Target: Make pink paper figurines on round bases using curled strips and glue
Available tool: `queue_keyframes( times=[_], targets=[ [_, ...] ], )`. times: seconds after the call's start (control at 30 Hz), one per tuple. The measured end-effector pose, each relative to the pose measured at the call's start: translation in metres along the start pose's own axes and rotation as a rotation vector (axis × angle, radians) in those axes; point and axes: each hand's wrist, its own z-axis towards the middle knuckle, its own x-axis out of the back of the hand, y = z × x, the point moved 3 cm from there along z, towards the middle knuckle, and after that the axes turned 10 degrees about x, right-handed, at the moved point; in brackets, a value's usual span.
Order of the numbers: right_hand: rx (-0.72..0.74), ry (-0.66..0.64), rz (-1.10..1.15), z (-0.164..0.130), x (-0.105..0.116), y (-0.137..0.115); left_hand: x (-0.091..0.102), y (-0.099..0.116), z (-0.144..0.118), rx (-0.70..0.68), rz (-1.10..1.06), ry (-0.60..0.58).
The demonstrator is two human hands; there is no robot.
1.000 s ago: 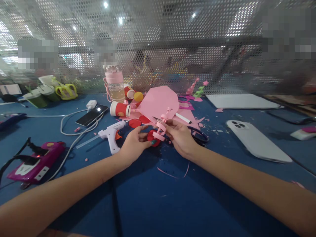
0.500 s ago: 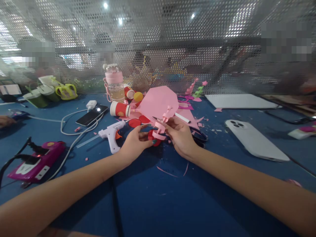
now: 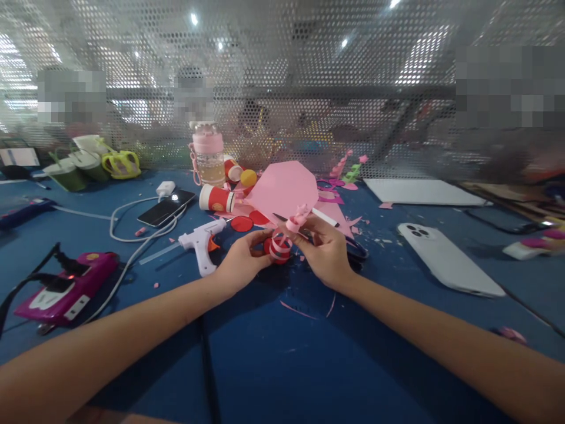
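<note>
My left hand (image 3: 242,262) pinches a red paper disc (image 3: 274,252) just above the blue table (image 3: 273,353). A curled pink paper strip (image 3: 282,242) coils around the disc. My right hand (image 3: 324,250) holds scissors (image 3: 282,218), whose blades point left over the strip, and its fingers touch the strip's upper end (image 3: 298,217). Behind both hands a large pink paper sheet (image 3: 285,189) stands tilted.
A white glue gun (image 3: 200,241) lies left of my hands, with a black phone (image 3: 165,207), a white cable and a magenta device (image 3: 66,288) further left. A white phone (image 3: 445,259) lies to the right. A pink bottle (image 3: 206,154), red cups and paper scraps sit behind. A perforated metal screen closes the far side.
The pink strip has curled tighter around the red disc. Both hands stayed close together, and the view shifted slightly downward.
</note>
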Motion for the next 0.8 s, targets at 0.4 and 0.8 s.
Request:
queue_keyframes(
  times=[0.4, 0.8],
  targets=[
    [-0.089, -0.046, 0.023, 0.002, -0.003, 0.004, 0.018, 0.024, -0.006, -0.208, 0.720, 0.122],
    [-0.140, -0.160, -0.009, 0.004, -0.005, 0.007, 0.007, 0.011, -0.014, -0.287, 1.355, -0.044]
  ],
)
